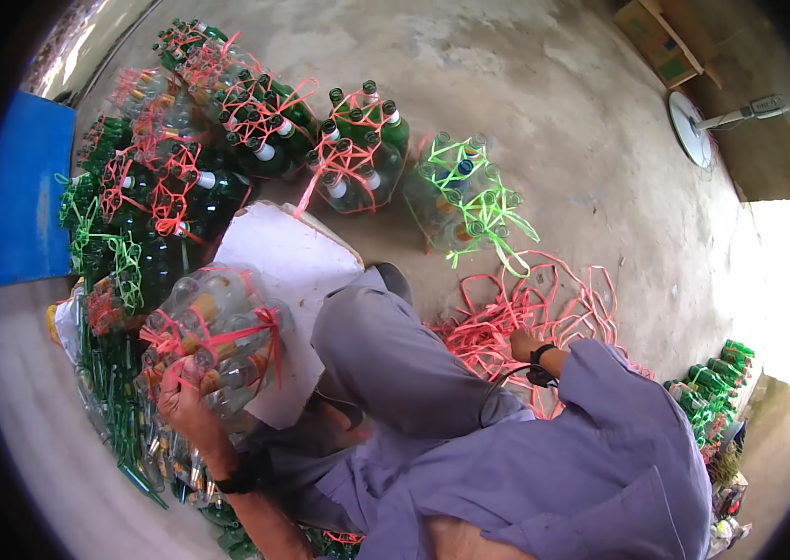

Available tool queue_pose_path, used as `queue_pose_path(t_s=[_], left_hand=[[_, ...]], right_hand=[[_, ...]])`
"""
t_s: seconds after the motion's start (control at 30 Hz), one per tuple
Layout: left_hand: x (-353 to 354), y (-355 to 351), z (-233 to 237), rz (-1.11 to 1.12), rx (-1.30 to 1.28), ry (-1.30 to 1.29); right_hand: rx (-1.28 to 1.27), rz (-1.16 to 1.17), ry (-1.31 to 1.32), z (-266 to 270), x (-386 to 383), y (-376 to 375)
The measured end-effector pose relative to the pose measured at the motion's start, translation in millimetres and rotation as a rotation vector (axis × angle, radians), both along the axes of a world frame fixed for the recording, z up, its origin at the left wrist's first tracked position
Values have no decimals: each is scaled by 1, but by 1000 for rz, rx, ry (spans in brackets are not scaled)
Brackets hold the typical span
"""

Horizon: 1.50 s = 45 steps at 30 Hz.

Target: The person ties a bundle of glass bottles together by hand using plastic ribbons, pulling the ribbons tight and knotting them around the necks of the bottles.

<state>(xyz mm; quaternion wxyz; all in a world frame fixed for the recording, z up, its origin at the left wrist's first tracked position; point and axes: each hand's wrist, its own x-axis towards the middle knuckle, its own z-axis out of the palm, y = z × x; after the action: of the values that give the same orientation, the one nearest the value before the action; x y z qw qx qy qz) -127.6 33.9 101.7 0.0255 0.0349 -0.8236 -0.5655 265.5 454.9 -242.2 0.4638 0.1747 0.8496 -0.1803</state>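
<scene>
A bundle of clear glass bottles (241, 289) tied with red plastic strap (244, 333) stands left of my knee. My left hand (185, 397) is closed at its near side, fingers on the strap by a bottle neck. Over a tangled heap of red strap (498, 322) on the floor is my right hand (528, 345). Its fingers look curled at the strap, partly hidden by the hand itself. A white board (288, 252) lies under and behind the bundle, with a red strap end reaching its far edge.
Tied bundles of green bottles (274, 121) and a clear bundle with green strap (465, 191) stand ahead. Many loose bottles (119, 401) lie at left, near a blue panel (26, 191). At right are a fan (691, 131), a cardboard box (656, 42) and more green bottles (708, 392).
</scene>
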Motion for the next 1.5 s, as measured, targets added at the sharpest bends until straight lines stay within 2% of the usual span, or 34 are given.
queue_pose_path(t_s=[0.03, 0.07, 0.13, 0.2, 0.33, 0.53, 0.57, 0.6, 0.8, 1.03, 1.1, 1.13, 1.17, 1.2, 1.23, 1.3, 1.33, 1.37, 1.43, 1.47, 1.5], left_hand=[[-1, -2, -3, -5, 14, -3], [-1, -3, -4, -10, 28, -7], [-1, -4, -3, -21, 20, -16], [-1, -5, -2, -27, 12, -24], [-1, -9, -4, 9, -31, -50], [-1, 1, 0, 29, -53, -13], [0, 3, 0, 53, -17, -22], [0, 2, 1, 58, -18, -24], [2, 5, 7, 40, -40, -65], [2, 1, 4, 47, -60, -72], [2, 1, 2, 59, -43, -71], [2, 1, 0, 60, -41, -54], [2, 0, -1, 60, -40, -36], [2, 0, -1, 62, -39, -37], [2, 1, 0, 51, -57, -32], [2, -1, -2, 40, -75, -31], [1, -6, -5, 21, -91, -6], [0, -10, -8, 4, -108, 19], [-1, -16, -10, -27, -168, 58], [-2, -17, -11, -59, -226, 96], [-2, -15, -9, -58, -228, 94]], right_hand=[[56, -90, 3, 12, -11, -3], [64, -145, 95, 1, -17, -5], [58, -60, 357, 11, -50, -13], [27, -39, 443, 14, -96, -17], [-184, -249, 635, -23, -177, -31], [-119, -449, 367, -53, -268, -68], [-125, -618, 293, -50, -277, -74], [-130, -785, 215, -53, -283, -79], [52, -853, 129, -59, -301, -93], [37, -881, 243, -78, -301, -91], [-73, -705, 209, -74, -302, -84], [-71, -703, 208, -89, -296, -82], [5, -604, 342, -116, -285, -82], [80, -501, 475, -118, -282, -82], [80, -500, 474, -119, -278, -82], [125, -1095, 504, -117, -269, -81], [82, -635, 385, -126, -257, -66], [81, -634, 385, -138, -250, -63], [224, -278, 420, -135, -248, -59], [24, -681, 348, -150, -254, -59], [23, -680, 346, -151, -255, -59]])
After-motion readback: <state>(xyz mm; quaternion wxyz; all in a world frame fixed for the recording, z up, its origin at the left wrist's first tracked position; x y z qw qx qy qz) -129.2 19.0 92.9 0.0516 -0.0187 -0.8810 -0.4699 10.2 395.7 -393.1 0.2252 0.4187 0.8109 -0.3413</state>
